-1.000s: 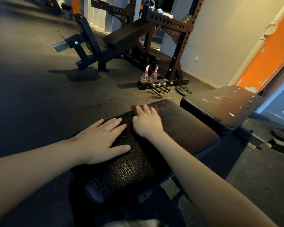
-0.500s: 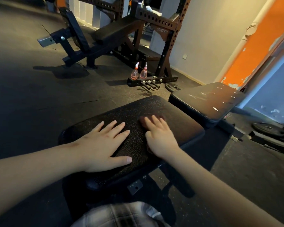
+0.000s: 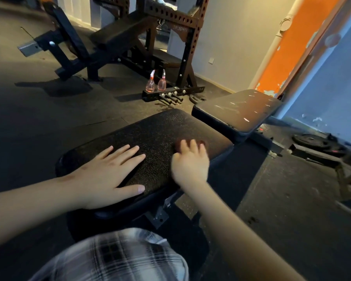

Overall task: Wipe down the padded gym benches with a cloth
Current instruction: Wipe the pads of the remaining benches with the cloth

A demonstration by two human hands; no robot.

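We see the left hand (image 3: 109, 175) flat and open on the near black bench (image 3: 154, 130) while the right hand (image 3: 190, 163), fingers spread, presses a reddish cloth (image 3: 203, 142) near its right edge, mid-wipe we judge; next comes sweeping the unwiped far end

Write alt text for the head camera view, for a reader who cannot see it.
A person's right hand presses a reddish-brown cloth onto a black textured bench pad, while the left hand lies flat on the pad beside it. Beyond are a second bench and two pink spray bottles by a rack.
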